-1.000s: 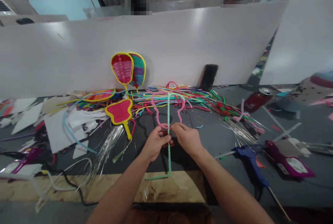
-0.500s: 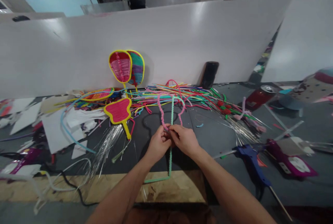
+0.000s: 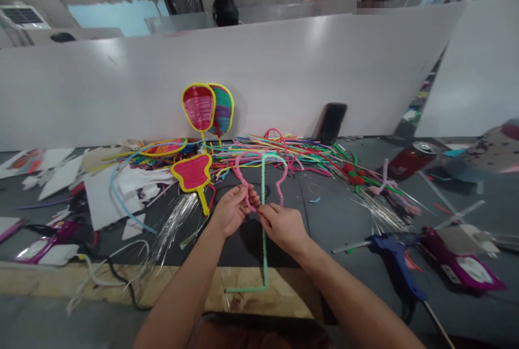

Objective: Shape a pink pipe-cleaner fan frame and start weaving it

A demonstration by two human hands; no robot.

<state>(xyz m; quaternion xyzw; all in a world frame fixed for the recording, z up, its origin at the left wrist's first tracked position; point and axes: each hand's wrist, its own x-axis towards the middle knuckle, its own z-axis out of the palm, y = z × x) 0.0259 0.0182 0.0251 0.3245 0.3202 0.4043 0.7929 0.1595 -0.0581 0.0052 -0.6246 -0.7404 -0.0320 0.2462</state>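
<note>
A looped frame of twisted pipe cleaners is held up before me, with a pink pipe cleaner [image 3: 279,189] on its sides and a mint green pipe cleaner [image 3: 265,251] running down its middle. The green one bends sharply left at its lower end. My right hand [image 3: 284,225] is closed in a pinch where the pink end meets the green stem. My left hand [image 3: 234,211] has curled fingers around the loop's lower left side, palm partly turned up. Left of it lies a pink fan with a yellow rim [image 3: 192,172].
Two finished fans [image 3: 198,108] lean on the white partition [image 3: 275,78], near a phone [image 3: 331,123]. Loose pipe cleaners [image 3: 243,154] lie behind the frame. On the right are a blue glue gun [image 3: 393,262], a purple device [image 3: 458,262] and a red can [image 3: 413,160].
My left hand has shifted left and its fingers have loosened from the junction to the loop's side. The right hand stays pinched at the stem. The view has tilted slightly.
</note>
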